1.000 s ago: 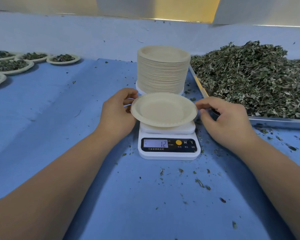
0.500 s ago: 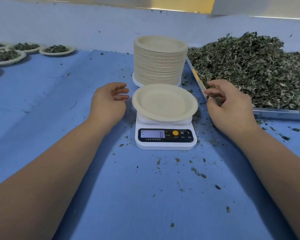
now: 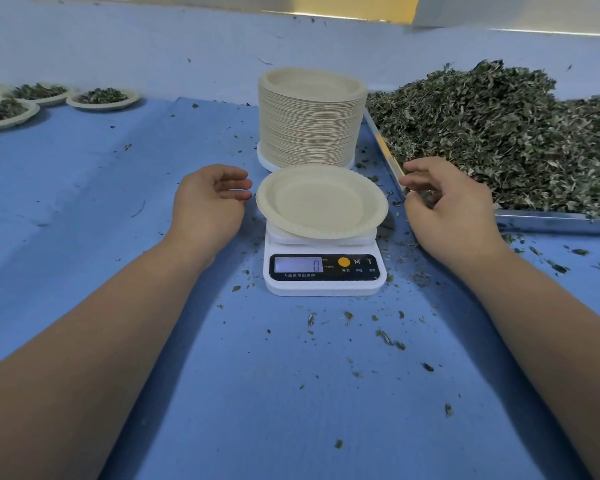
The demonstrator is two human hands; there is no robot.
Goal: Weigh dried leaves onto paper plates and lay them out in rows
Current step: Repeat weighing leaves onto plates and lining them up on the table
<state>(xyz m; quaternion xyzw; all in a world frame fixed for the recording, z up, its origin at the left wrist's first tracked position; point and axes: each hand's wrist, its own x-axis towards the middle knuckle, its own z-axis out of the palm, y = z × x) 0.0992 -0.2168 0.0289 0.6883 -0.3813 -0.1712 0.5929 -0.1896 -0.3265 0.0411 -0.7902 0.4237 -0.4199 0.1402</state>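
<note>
You have let go of the plate. A second ago both your hands pinched its rim; now it sits alone and empty on the scale, and the display has settled from a minus reading to 0. So the plate is tared, and weighing can begin.

Your left hand rests just beside the rim, not touching it, with its fingers loosely curled round nothing. Your right hand has drifted out to the near corner of the tray, fingers relaxed and half bent. It holds nothing I can make out, though the leaves lie right behind it. The likely next step is a pinch of leaves for the plate, added slowly. Filled plates wait far left.
</note>
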